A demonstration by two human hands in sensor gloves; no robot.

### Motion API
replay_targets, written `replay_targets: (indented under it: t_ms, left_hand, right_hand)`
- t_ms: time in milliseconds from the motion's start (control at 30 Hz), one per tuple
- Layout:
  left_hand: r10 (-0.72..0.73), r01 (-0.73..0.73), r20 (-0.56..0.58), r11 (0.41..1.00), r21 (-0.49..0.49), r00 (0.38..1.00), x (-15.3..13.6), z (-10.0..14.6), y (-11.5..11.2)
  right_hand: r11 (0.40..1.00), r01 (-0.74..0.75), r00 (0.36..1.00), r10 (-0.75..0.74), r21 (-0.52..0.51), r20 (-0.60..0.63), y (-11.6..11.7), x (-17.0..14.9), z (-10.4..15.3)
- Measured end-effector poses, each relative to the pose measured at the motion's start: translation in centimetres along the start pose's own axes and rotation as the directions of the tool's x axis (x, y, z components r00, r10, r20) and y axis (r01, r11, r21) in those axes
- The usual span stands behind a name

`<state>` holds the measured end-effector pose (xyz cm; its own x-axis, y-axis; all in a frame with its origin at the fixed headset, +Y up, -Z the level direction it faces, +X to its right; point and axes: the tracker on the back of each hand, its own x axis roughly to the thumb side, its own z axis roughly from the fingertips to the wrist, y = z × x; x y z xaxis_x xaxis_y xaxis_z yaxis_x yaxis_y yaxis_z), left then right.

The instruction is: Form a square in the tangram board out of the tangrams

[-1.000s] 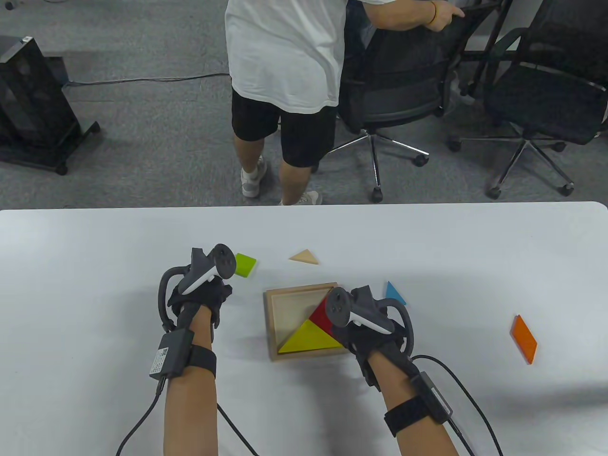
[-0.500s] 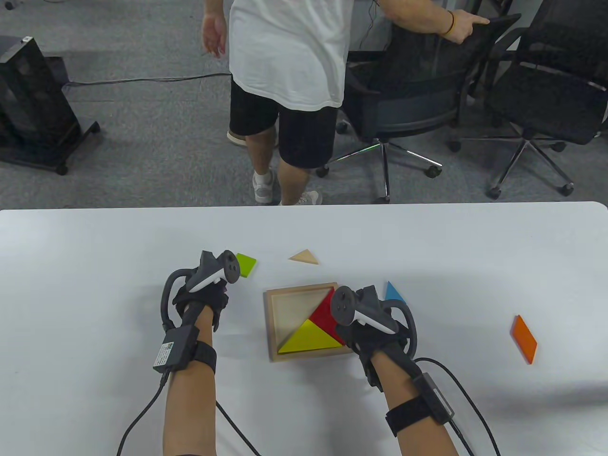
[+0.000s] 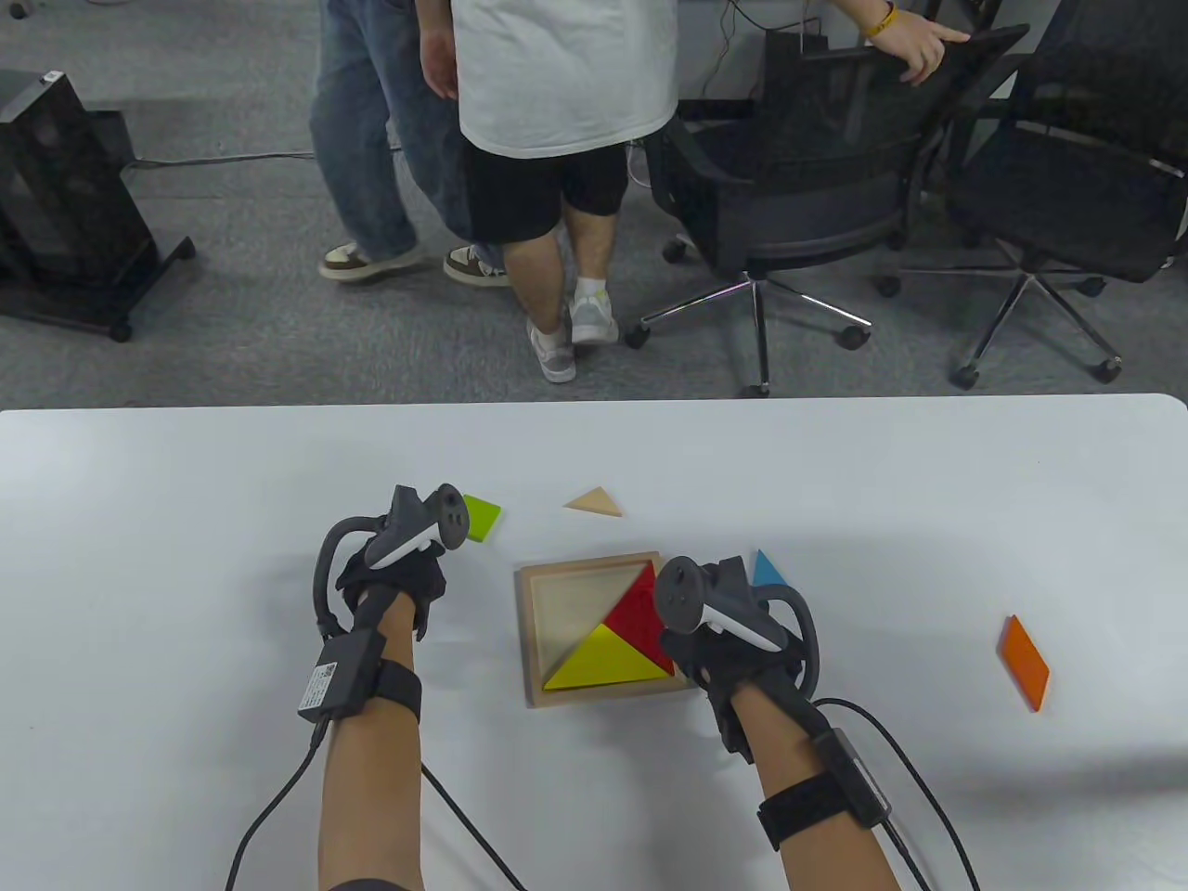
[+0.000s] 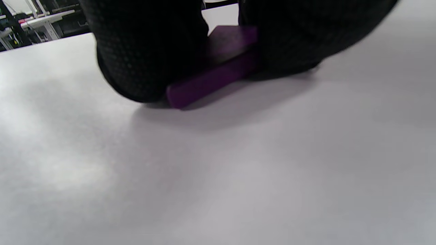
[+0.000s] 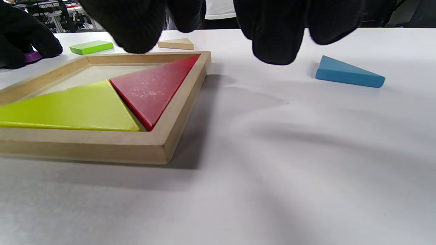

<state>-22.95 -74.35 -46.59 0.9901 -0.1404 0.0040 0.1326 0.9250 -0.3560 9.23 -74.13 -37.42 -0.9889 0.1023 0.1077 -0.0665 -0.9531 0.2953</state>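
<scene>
While we looked down at the white table (image 3: 186,483), our left hand (image 3: 394,575) was lowered onto it to the left of the wooden tangram board (image 3: 536,640), and the left wrist view showed its gloved fingers (image 4: 143,61) curled down around a purple piece (image 4: 211,78) lying flat on the table, pinching it from both sides. Our right hand (image 3: 719,640) hovered at the board's right edge; its fingertips (image 5: 276,37) hung loosely above the table and held nothing. Inside the board, a yellow triangle (image 3: 608,664) filled the near side and a red triangle (image 3: 640,617) the right side, their edges touching. A green square (image 3: 481,517) lay just beyond our left hand, a pale wooden triangle (image 3: 594,502) past the board's far edge, a blue triangle (image 3: 767,570) just beside our right hand, and an orange parallelogram (image 3: 1024,662) well apart to the right.
</scene>
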Motion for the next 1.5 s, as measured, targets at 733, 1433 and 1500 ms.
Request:
replay_targets:
  t_ms: [733,1433,1500]
  left_hand:
    - [0.419,-0.505,0.425,0.856,0.109,0.802,0.6,10.1,7.6]
    - [0.645,-0.675,0.669,0.681,-0.284,0.369,8.0,12.7,5.0]
    - [0.667,-0.68,0.669,0.658,-0.324,0.327,8.4,12.4,4.3]
  right_hand:
    - [0.981,0.134,0.982,-0.113,-0.138,0.149,-3.2,1.0,2.6]
    - [0.73,0.666,0.69,-0.527,-0.151,0.496,-4.9,1.4,3.6]
    - [0.72,0.683,0.669,-0.548,-0.123,0.503,-4.7,1.2,3.4]
